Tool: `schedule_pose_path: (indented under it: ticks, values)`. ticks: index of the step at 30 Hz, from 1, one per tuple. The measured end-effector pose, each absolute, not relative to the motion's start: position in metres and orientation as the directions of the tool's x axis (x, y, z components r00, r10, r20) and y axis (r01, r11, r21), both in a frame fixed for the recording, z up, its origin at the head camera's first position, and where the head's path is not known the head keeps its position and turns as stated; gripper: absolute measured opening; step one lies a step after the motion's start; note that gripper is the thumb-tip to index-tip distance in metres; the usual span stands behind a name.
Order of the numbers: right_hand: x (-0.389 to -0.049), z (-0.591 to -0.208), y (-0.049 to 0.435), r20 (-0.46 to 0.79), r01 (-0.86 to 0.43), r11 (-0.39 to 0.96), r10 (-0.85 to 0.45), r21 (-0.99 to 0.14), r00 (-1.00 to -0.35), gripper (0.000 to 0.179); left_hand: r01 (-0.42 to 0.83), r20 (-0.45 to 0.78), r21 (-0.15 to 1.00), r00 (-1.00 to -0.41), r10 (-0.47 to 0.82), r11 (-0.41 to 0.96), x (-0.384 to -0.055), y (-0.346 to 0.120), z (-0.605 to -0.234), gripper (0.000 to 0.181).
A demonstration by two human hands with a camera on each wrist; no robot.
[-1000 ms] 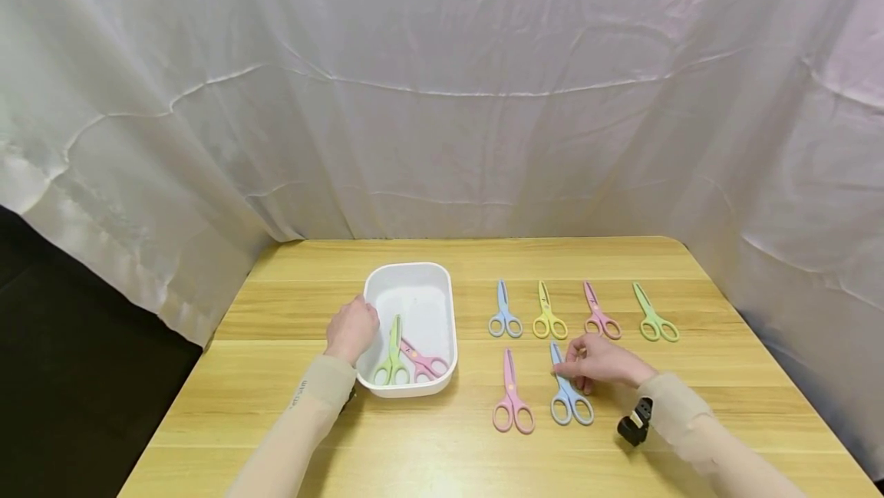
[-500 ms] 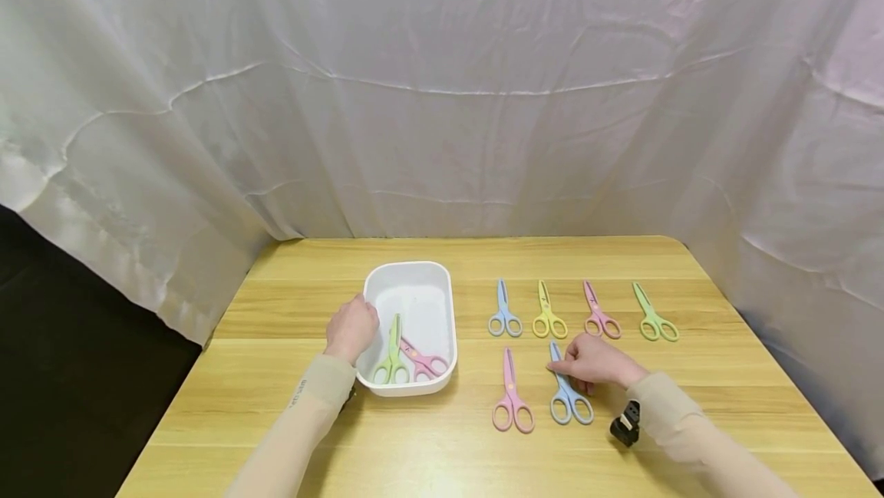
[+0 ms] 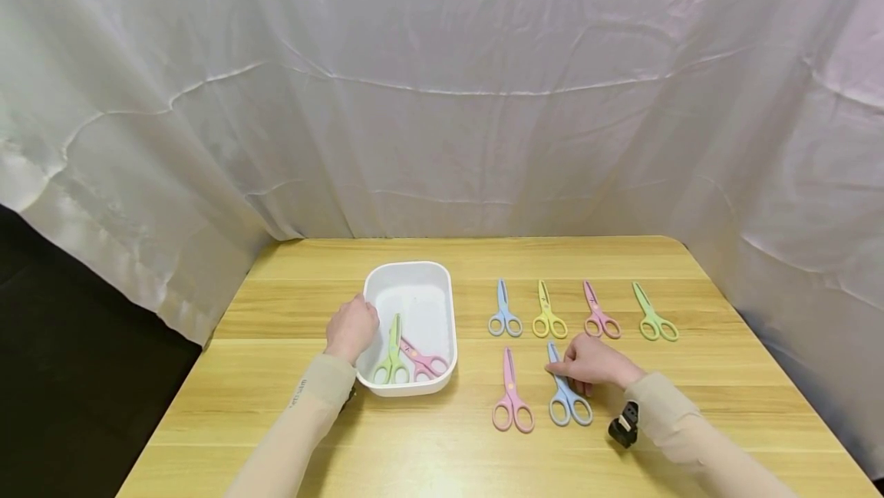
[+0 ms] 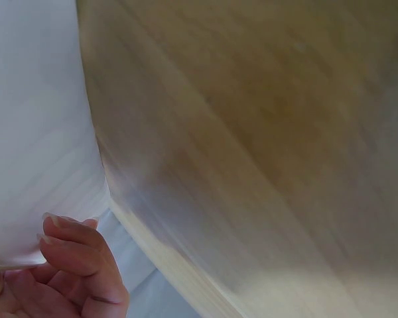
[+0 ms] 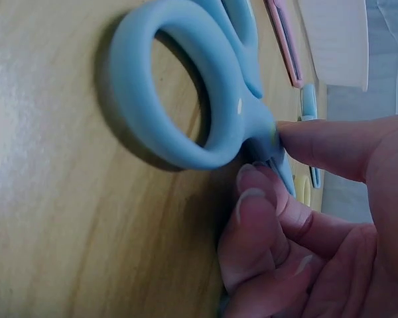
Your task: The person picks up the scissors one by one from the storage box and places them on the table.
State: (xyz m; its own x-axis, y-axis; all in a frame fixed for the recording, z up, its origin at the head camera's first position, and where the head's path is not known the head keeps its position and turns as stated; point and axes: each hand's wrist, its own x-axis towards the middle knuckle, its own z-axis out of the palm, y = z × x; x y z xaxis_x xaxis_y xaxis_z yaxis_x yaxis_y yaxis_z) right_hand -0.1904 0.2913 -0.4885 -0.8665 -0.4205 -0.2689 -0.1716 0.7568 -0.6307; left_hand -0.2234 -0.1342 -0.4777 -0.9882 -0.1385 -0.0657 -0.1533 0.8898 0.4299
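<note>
In the head view, my left hand [image 3: 353, 329] grips the left wall of a white plastic bin [image 3: 423, 306]; in the left wrist view its fingers curl at the bin's edge. Green scissors [image 3: 394, 346] and pink scissors [image 3: 417, 357] lie inside the bin. On the right, my right hand [image 3: 599, 361] pinches blue scissors [image 3: 562, 389] near the pivot. The right wrist view has the thumb on top and curled fingers at the side, partly under the blade, while the handle loops [image 5: 129, 73] lie close to the wood. Pink scissors [image 3: 509, 387] lie just left of them.
Behind these, a row of scissors lies on the wooden table [image 3: 428, 444]: blue [image 3: 503, 306], yellow [image 3: 546, 311], pink [image 3: 595, 310] and green scissors [image 3: 649, 312]. A pale curtain [image 3: 442, 137] hangs along the table's back and sides.
The right hand has shifted slightly left and its thumb has come over the blue scissors, which have slid a little to the left. The left hand and bin stay put.
</note>
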Motion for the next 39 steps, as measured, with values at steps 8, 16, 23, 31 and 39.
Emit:
schedule_pose_path:
  ticks: [8, 16, 23, 31, 39]
  values:
    - [-0.189, -0.484, 0.29, -0.284, -0.157, 0.755, -0.418, -0.636, -0.863, 0.049, -0.158, -0.074, 0.432, -0.987, -0.14, 0.888, -0.223, -0.134, -0.477, 0.053]
    - [-0.188, -0.48, 0.289, -0.281, -0.17, 0.754, -0.431, -0.635, -0.857, 0.05, -0.163, -0.068, 0.434, -0.987, -0.148, 0.886, -0.224, -0.133, -0.478, 0.053]
    - [-0.187, -0.479, 0.289, -0.28, -0.179, 0.749, -0.442, -0.638, -0.852, 0.05, -0.168, -0.071, 0.433, -0.986, -0.152, 0.886, -0.224, -0.133, -0.479, 0.053]
    - [-0.187, -0.479, 0.289, -0.288, -0.165, 0.756, -0.429, -0.633, -0.856, 0.05, -0.166, -0.075, 0.428, -0.986, -0.148, 0.888, -0.224, -0.133, -0.479, 0.053]
    - [-0.189, -0.484, 0.294, -0.309, -0.111, 0.745, -0.402, -0.658, -0.862, 0.049, -0.171, -0.086, 0.427, -0.985, -0.148, 0.888, -0.224, -0.133, -0.477, 0.052]
